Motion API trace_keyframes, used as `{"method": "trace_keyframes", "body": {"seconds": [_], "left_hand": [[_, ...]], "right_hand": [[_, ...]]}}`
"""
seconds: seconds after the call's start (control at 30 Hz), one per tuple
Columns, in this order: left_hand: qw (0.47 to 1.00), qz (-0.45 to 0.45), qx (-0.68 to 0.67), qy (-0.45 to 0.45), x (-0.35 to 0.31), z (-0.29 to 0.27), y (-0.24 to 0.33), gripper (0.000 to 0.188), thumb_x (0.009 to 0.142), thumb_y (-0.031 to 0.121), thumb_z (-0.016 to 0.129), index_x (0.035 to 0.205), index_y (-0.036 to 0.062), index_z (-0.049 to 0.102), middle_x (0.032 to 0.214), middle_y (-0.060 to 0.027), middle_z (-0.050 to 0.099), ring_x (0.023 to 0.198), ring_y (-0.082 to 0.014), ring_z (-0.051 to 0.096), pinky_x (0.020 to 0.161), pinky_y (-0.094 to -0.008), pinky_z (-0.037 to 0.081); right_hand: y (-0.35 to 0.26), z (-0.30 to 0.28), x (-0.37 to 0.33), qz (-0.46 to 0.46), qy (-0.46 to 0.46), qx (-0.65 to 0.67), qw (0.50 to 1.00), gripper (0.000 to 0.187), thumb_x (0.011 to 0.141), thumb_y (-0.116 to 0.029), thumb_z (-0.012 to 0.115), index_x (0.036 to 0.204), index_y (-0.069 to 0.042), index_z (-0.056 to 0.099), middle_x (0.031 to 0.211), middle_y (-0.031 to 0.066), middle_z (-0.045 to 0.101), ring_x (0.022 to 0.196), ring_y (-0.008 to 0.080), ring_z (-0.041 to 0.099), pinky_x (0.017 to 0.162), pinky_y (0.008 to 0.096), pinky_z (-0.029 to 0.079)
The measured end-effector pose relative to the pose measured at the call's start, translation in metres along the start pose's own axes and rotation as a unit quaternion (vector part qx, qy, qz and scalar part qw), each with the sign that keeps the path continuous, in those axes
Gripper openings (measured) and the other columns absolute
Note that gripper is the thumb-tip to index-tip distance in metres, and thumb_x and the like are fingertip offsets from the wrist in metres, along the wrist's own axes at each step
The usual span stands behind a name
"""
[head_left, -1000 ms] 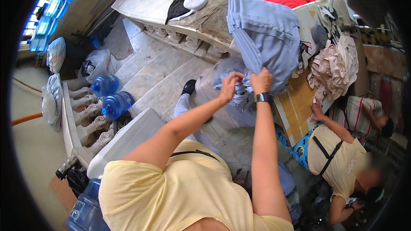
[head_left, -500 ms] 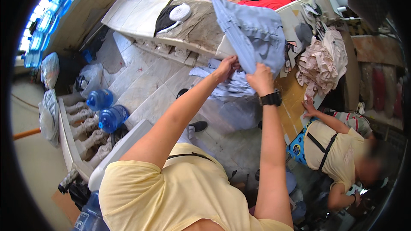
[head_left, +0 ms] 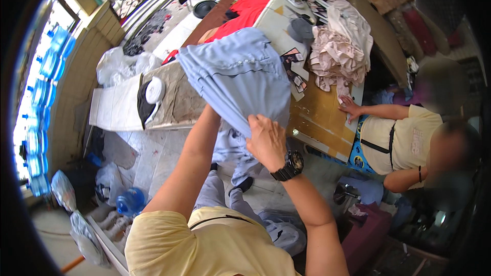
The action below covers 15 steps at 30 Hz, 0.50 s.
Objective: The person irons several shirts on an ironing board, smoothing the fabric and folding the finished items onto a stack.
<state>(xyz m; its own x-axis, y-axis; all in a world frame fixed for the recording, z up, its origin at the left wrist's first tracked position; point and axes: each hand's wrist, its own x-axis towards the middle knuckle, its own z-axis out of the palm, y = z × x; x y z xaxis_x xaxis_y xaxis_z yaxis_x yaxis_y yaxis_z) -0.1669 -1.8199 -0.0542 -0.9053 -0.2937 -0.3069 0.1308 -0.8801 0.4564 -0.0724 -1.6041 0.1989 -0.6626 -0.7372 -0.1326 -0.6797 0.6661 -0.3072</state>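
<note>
A light-blue garment (head_left: 240, 76) with seams and gathers is spread over the near end of the work table. My right hand (head_left: 267, 142) is closed on its near edge, wearing a black wristwatch (head_left: 291, 165). My left forearm (head_left: 193, 153) reaches up under the same garment, and the cloth covers that hand, so its fingers do not show. More crumpled light-blue cloth (head_left: 228, 145) hangs below my hands, in front of my legs.
A brown tabletop (head_left: 317, 108) carries a pale pink cloth heap (head_left: 340, 46). At right, a co-worker's hand (head_left: 350, 108) rests on its edge. A white roll of strip (head_left: 155, 90) lies left, red cloth (head_left: 253, 5) farther back, a blue water bottle (head_left: 132, 202) on the floor.
The view has turned, shifting the table leftward in the picture. The light-blue garment is spread wider. My left hand has gone under it; my right hand still grips its edge.
</note>
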Motion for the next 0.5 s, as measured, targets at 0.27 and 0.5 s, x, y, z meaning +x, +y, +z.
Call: {"method": "trace_keyframes", "body": {"seconds": [0.27,0.5], "left_hand": [[0.992,0.043,0.088,0.085,0.034,-0.041,0.073,0.027,0.1,0.023,0.047,0.108,0.0017,0.062,0.106,-0.0125,0.068,0.099,-0.0273,0.064,0.09,-0.0403,0.049],[0.985,0.037,0.119,0.119,0.041,-0.054,0.066,0.027,0.1,0.022,0.047,0.108,0.0009,0.062,0.107,-0.0135,0.067,0.099,-0.0283,0.063,0.089,-0.0408,0.048]], "right_hand": [[-0.003,-0.03,-0.004,-0.016,0.005,-0.013,1.0,0.02,0.071,-0.001,0.066,0.088,-0.002,0.056,0.086,0.0154,0.061,0.076,0.0377,0.066,0.065,0.0459,0.053],[-0.001,-0.036,-0.003,-0.012,0.024,-0.027,0.999,0.017,0.072,0.001,0.061,0.087,-0.003,0.055,0.087,0.0139,0.058,0.072,0.0361,0.065,0.06,0.0461,0.052]]}}
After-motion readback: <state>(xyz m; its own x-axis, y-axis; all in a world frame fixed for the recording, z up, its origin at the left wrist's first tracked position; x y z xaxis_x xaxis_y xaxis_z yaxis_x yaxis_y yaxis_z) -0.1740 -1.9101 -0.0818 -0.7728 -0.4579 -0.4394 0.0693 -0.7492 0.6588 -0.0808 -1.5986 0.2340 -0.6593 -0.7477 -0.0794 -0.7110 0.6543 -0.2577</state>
